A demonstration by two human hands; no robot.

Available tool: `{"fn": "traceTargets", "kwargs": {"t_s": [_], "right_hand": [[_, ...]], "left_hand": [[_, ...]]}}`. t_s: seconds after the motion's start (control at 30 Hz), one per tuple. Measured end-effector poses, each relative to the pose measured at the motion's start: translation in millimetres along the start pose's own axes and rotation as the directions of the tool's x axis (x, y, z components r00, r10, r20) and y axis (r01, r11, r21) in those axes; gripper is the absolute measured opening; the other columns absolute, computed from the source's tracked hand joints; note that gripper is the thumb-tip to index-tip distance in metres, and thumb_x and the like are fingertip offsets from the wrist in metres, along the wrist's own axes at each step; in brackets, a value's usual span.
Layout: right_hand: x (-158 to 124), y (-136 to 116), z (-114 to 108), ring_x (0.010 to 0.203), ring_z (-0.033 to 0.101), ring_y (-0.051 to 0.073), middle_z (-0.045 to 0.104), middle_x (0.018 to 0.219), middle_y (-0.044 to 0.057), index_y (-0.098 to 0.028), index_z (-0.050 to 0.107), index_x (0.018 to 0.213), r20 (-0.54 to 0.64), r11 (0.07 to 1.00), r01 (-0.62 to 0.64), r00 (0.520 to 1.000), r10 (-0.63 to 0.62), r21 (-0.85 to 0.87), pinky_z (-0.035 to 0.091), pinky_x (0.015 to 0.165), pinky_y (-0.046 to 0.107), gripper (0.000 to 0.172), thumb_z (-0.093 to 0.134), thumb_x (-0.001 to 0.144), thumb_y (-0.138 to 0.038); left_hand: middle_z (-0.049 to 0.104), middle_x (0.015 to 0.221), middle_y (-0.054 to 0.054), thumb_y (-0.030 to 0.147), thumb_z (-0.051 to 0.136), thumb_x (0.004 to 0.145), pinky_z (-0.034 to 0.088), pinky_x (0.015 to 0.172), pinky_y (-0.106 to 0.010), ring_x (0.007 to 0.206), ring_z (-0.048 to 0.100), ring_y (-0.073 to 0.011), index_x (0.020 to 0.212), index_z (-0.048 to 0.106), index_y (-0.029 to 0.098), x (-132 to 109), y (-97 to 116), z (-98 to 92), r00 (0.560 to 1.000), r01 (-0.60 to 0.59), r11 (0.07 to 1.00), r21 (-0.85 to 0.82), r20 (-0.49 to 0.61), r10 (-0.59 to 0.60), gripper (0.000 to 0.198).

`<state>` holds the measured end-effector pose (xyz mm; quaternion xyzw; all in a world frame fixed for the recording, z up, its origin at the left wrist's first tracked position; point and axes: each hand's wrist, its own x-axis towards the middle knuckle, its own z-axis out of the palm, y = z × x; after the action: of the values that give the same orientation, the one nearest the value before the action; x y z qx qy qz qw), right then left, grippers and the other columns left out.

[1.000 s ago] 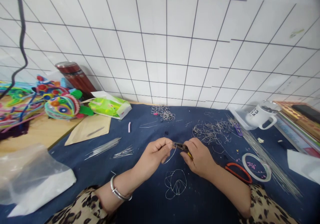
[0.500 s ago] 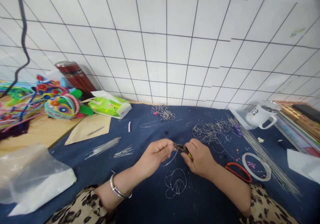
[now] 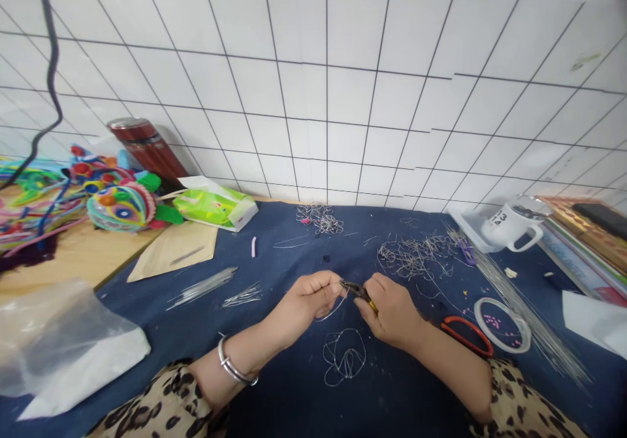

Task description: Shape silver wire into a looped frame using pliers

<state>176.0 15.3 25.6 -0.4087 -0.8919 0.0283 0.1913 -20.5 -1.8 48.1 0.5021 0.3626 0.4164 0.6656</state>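
Observation:
Between the thumb and fingers of my left hand (image 3: 316, 293) a thin piece of silvery wire (image 3: 327, 315) is pinched, its loop curving down below the fingertips. My right hand (image 3: 390, 309) is closed round a pair of pliers (image 3: 356, 288) with dark jaws and yellow handles. The jaws point left and meet the wire at my left fingertips. On the dark blue cloth just below lies a bent wire shape (image 3: 345, 358) made of several loops, touched by neither hand.
Tangled wire (image 3: 411, 255) lies behind my right hand, with straight wires (image 3: 531, 327) further right. Orange-handled scissors (image 3: 467, 335) and a clear ring (image 3: 503, 326) sit near my right forearm. Cut wires (image 3: 203, 288) and a plastic bag (image 3: 73, 346) are left. A mug (image 3: 514, 224) stands back right.
The wire loop under my left fingers has turned slightly and sits closer to the hand. Both hands and the pliers stay nearly in place.

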Motion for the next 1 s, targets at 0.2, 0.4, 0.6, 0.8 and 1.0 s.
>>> {"fn": "traceTargets", "kwargs": {"t_s": [0.2,0.4,0.6,0.8,1.0], "right_hand": [[1,1,-1,0.070,0.044,0.014,0.048,0.075,0.005,-0.017,0.047,0.075,-0.037,1.000,-0.003,0.999,0.002,-0.009,0.035,0.063,0.025,0.023,0.038,0.087,-0.034],[1,4,-1,0.069,0.045,0.014,0.049,0.074,0.004,-0.017,0.047,0.076,-0.053,1.000,-0.023,0.998,0.022,-0.011,0.035,0.064,0.025,0.023,0.038,0.087,-0.034],[3,5,1,0.072,0.046,0.015,0.049,0.076,0.005,-0.017,0.049,0.077,-0.034,0.999,-0.050,0.998,0.050,-0.010,0.037,0.065,0.026,0.022,0.039,0.087,-0.035],[6,13,4,0.079,0.049,0.017,0.052,0.083,0.006,-0.018,0.052,0.086,0.025,0.967,-0.184,0.983,0.182,0.178,0.040,0.070,0.030,0.020,0.044,0.085,-0.036],[6,4,-10,0.067,0.054,0.013,0.053,0.076,0.002,-0.017,0.051,0.089,0.351,0.532,-0.460,0.887,0.299,0.710,0.044,0.057,0.026,0.035,0.034,0.088,-0.048]], "left_hand": [[0.035,0.050,0.006,0.035,0.051,0.082,0.021,0.047,-0.022,0.045,0.028,-0.0057,0.078,0.055,0.013,0,3,2.8,0.999,0.007,0.999,0.034,-0.046,-0.006,0.023],[0.042,0.053,0.004,0.034,0.051,0.082,0.026,0.048,-0.021,0.047,0.035,-0.0064,0.080,0.058,0.013,-1,6,5.8,0.998,0.009,0.999,0.039,-0.062,-0.006,0.022],[0.044,0.055,0.004,0.033,0.050,0.081,0.029,0.046,-0.020,0.046,0.036,-0.0065,0.080,0.058,0.014,2,0,0.5,0.991,0.006,0.981,0.196,-0.130,0.020,0.021],[0.057,0.068,0.000,0.027,0.048,0.081,0.038,0.054,-0.021,0.058,0.049,-0.0108,0.082,0.062,0.017,10,-4,-16.3,0.915,-0.063,0.747,0.662,-0.260,0.309,0.018],[0.065,0.082,-0.004,0.020,0.046,0.080,0.043,0.072,-0.026,0.077,0.058,-0.0157,0.084,0.062,0.019,13,-11,-24.0,0.836,-0.123,0.482,0.867,-0.171,0.521,0.017]]}}
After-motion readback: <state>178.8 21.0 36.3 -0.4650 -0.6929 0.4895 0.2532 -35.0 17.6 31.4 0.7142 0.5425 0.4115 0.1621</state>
